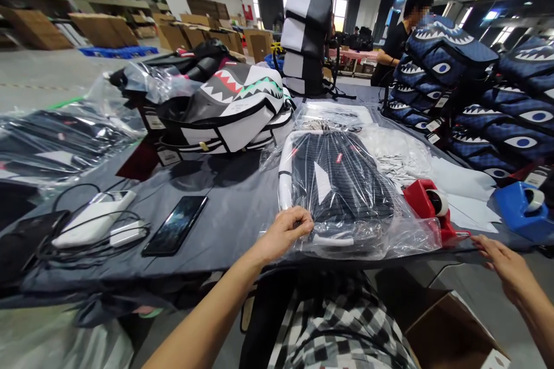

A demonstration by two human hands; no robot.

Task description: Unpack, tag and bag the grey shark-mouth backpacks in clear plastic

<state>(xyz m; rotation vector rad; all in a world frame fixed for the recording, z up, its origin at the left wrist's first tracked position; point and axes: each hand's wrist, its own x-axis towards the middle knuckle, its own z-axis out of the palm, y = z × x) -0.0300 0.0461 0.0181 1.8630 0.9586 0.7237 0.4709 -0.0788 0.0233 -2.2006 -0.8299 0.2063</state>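
Note:
A black ribbed backpack (346, 190) with a white side edge and a small red label lies on the table inside a clear plastic bag (407, 239). My left hand (291, 228) is closed on the bag's near left edge, fingers curled. At the right, my right hand (502, 262) has its fingertips at the cutting end of a red tape dispenser (424, 202). A short strip of tape (462, 234) seems to be pinched there, though it is small and partly hidden by the fingers.
A phone (175, 225), a white power bank (97, 216) and cables lie left. Shark-face bags (242, 104) sit behind; blue ones (519, 115) are stacked right. A blue tape dispenser (523, 207) stands at the right edge. A co-worker (393, 52) stands beyond; an open carton (454, 328) is below.

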